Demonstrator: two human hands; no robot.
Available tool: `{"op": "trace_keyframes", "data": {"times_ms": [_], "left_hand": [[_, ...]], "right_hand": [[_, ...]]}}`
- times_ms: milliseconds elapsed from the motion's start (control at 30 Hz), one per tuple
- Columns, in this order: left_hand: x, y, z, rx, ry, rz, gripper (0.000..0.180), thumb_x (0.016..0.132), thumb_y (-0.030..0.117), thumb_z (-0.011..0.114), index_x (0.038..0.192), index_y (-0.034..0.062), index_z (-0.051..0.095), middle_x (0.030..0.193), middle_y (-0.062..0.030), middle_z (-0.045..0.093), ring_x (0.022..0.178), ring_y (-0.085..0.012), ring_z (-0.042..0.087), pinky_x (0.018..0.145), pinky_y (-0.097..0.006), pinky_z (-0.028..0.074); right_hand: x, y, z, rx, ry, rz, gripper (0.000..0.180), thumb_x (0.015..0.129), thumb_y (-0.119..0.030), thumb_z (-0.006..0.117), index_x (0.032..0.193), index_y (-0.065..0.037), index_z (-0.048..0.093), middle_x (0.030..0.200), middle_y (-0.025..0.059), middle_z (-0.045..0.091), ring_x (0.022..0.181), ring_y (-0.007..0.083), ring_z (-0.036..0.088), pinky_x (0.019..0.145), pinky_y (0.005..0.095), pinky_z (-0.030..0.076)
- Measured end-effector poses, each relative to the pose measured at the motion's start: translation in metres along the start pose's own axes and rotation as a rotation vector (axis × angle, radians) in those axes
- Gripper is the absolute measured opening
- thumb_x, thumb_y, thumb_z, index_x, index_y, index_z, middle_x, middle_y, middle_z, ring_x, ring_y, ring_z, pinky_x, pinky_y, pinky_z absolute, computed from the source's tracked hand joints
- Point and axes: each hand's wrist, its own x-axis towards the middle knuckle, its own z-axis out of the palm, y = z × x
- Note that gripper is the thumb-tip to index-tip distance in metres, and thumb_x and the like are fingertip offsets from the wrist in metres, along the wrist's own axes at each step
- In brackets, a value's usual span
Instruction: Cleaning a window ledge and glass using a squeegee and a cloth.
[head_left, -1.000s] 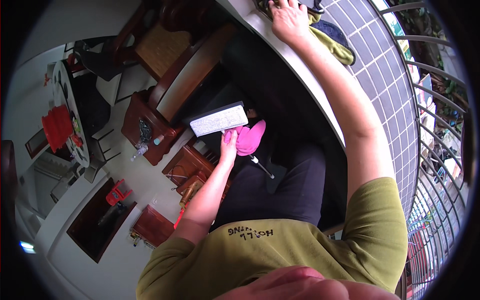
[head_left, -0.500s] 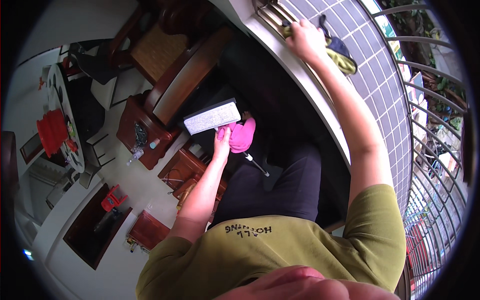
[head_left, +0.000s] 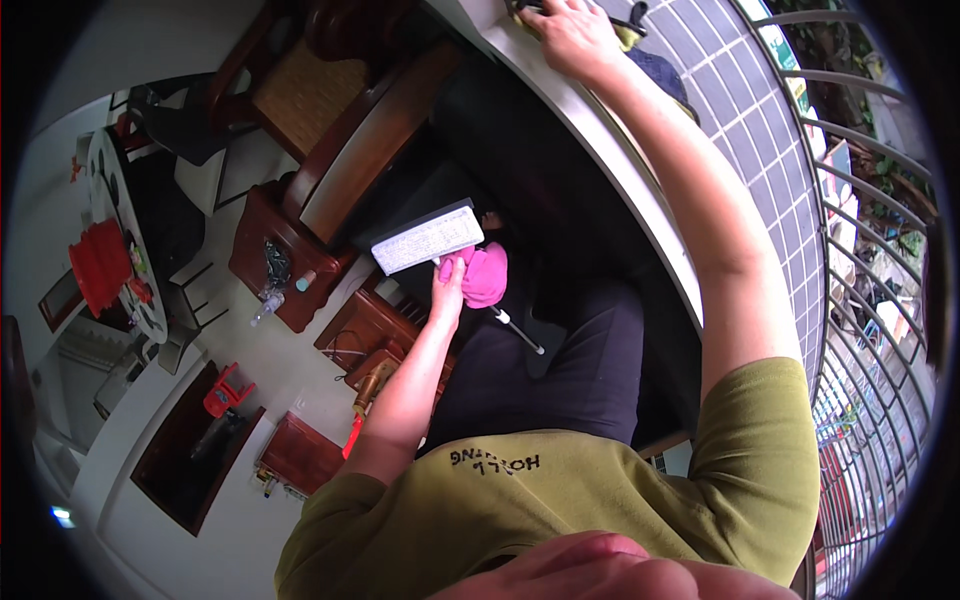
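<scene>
Pink cloth (head_left: pixel 487 277) gripped in left hand (head_left: pixel 448 290), centre, beside white flat head (head_left: pixel 427 240), probably so both are steadied. Navy-green cloth (head_left: pixel 660 78) covered by right hand (head_left: pixel 580 42) at far-right tiled ledge (head_left: pixel 750 120), likely pinned; finger closure can't be told.

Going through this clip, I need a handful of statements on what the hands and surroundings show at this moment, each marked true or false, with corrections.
1. The left hand holds a pink cloth. True.
2. The right hand touches nothing. False: it is on an olive-and-dark cloth by the grey-tiled ledge.
3. A white rectangular pad shows just beyond the left hand. True.
4. The trousers are white. False: they are dark.
5. Metal bars stand beyond the tiles on the right. True.
6. The small stool is blue. False: it is red.
</scene>
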Motion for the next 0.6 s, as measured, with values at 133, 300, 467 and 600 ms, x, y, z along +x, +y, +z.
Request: {"op": "trace_keyframes", "data": {"times_ms": [133, 300, 467, 600], "left_hand": [[0.007, 0.008, 0.006, 0.03, -0.022, 0.0, 0.036, 0.093, 0.016, 0.047, 0.126, 0.0013, 0.042, 0.122, -0.0074, 0.052, 0.113, -0.0163, 0.048, 0.098, -0.029, 0.035], [0.003, 0.018, 0.02, 0.104, 0.011, -0.017, 0.038, 0.092, 0.021, 0.051, 0.124, 0.0013, 0.043, 0.119, -0.007, 0.052, 0.11, -0.0157, 0.049, 0.095, -0.03, 0.036], [0.006, 0.014, 0.014, 0.096, -0.045, -0.033, 0.04, 0.092, 0.022, 0.05, 0.126, 0.0023, 0.042, 0.123, -0.0056, 0.05, 0.114, -0.0144, 0.045, 0.099, -0.03, 0.032], [0.009, 0.012, 0.013, 0.068, -0.04, 0.022, 0.037, 0.093, 0.022, 0.048, 0.125, 0.0033, 0.044, 0.122, -0.0055, 0.051, 0.114, -0.0144, 0.046, 0.099, -0.03, 0.033]], "right_hand": [[0.009, 0.0, 0.008, -0.037, 0.202, -0.082, 0.016, 0.071, -0.012, 0.051, 0.076, -0.008, 0.065, 0.087, 0.0143, 0.059, 0.085, 0.03, 0.058, 0.07, 0.0422, 0.047], [-0.001, -0.013, -0.001, 0.025, 0.004, 0.088, 0.023, 0.079, -0.013, 0.045, 0.081, -0.003, 0.065, 0.093, 0.0177, 0.06, 0.087, 0.0328, 0.058, 0.074, 0.041, 0.047], [-0.086, 0.015, 0.023, -0.035, 0.027, 0.112, 0.035, 0.072, -0.002, 0.049, 0.106, -0.01, 0.058, 0.096, 0.0135, 0.053, 0.096, 0.0291, 0.054, 0.079, 0.0411, 0.045], [-0.17, 0.028, -0.004, 0.085, -0.044, 0.265, 0.04, 0.069, -0.005, 0.054, 0.108, -0.012, 0.061, 0.087, 0.0117, 0.054, 0.086, 0.0272, 0.056, 0.076, 0.0357, 0.046]]}}
